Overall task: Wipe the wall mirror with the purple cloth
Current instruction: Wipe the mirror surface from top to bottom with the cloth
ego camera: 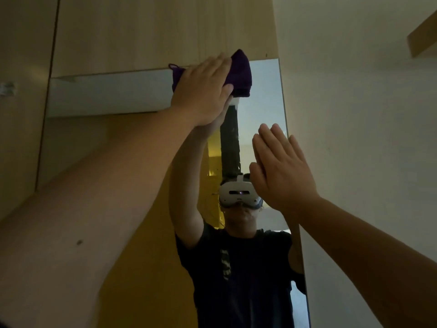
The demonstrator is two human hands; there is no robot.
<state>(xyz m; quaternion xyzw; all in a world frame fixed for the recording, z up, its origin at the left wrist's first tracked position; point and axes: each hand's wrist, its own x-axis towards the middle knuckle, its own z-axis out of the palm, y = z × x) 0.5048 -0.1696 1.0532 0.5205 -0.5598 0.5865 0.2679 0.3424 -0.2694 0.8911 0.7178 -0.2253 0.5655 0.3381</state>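
Pressing my flat left hand (203,91) on the purple cloth (239,69), its long axis running sideways, high on the wall mirror (264,102), my right hand (281,171) hovering flat, empty

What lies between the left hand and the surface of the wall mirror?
In the head view, the purple cloth lies there: the left hand presses it against the wall mirror near its top edge.

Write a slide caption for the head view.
Left hand presses the purple cloth against the wall mirror at its top edge; right hand open lower down.
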